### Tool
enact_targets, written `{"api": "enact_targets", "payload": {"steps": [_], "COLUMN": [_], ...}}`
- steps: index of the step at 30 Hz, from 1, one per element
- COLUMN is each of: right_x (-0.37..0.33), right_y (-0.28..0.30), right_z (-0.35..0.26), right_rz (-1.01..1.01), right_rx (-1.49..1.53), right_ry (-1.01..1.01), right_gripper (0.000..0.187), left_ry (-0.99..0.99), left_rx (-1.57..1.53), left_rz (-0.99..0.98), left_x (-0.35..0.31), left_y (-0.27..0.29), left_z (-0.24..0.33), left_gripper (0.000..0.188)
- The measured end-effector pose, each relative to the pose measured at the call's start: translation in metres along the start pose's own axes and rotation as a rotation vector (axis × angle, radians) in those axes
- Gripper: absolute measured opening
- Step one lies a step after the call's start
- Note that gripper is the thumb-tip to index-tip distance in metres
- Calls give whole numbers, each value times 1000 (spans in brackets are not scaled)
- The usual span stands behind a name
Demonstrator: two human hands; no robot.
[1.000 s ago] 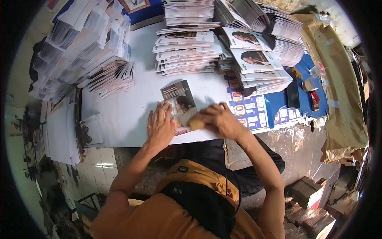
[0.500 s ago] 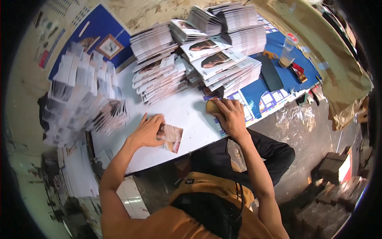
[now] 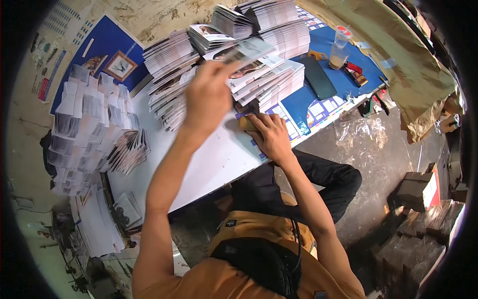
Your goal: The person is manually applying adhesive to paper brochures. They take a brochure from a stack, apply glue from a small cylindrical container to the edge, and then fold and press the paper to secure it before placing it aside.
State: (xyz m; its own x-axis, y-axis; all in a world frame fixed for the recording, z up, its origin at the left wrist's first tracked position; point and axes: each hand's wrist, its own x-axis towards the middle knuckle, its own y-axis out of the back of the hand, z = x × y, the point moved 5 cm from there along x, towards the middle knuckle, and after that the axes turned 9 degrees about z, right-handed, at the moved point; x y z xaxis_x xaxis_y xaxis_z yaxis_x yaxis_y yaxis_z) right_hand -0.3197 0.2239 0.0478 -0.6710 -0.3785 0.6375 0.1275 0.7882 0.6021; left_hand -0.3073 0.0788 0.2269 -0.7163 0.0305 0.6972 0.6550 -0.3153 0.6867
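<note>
Leaflet point(image 3: 253, 52), blurred, over booklet stacks point(image 3: 279, 82), pinched in grip of left hand point(image 3: 209, 97), which hides part of them, right hand point(image 3: 272, 135) with grip curled around tan block point(image 3: 245, 123) on desk point(image 3: 209, 162), dark phone point(image 3: 319, 78) and plastic cup point(image 3: 338, 54) beyond

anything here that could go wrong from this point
The left hand, blurred, holds a booklet over the front stack, whose booklets are fanned and uneven; a bump might make some slide. The tall pile at the left looks uneven too, so a knock could topple part of it. The clear cup, with brown drink at the bottom, stands beside the dark phone; tipped over, it could wet it.
</note>
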Motion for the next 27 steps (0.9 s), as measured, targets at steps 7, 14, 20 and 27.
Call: {"api": "enact_targets", "payload": {"steps": [7, 14, 20, 27], "right_x": [-9, -9, -1, -7], "right_y": [-14, 6, -7, -3], "right_z": [18, 18, -1, 3], "right_rz": [106, 142, 70, 114], "right_rx": [912, -9, 2, -48], "right_ry": [-307, -261, -371, -289], "right_gripper": [56, 68, 71, 89], "left_ry": [-259, 342, 1091, 918], "left_rx": [-521, -75, 1114, 755], "left_rz": [-232, -93, -167, 115], "left_x": [-56, -179, -456, -489], "left_y": [-42, 69, 242, 237], "left_z": [92, -80, -237, -204], "left_gripper": [53, 52, 81, 53]}}
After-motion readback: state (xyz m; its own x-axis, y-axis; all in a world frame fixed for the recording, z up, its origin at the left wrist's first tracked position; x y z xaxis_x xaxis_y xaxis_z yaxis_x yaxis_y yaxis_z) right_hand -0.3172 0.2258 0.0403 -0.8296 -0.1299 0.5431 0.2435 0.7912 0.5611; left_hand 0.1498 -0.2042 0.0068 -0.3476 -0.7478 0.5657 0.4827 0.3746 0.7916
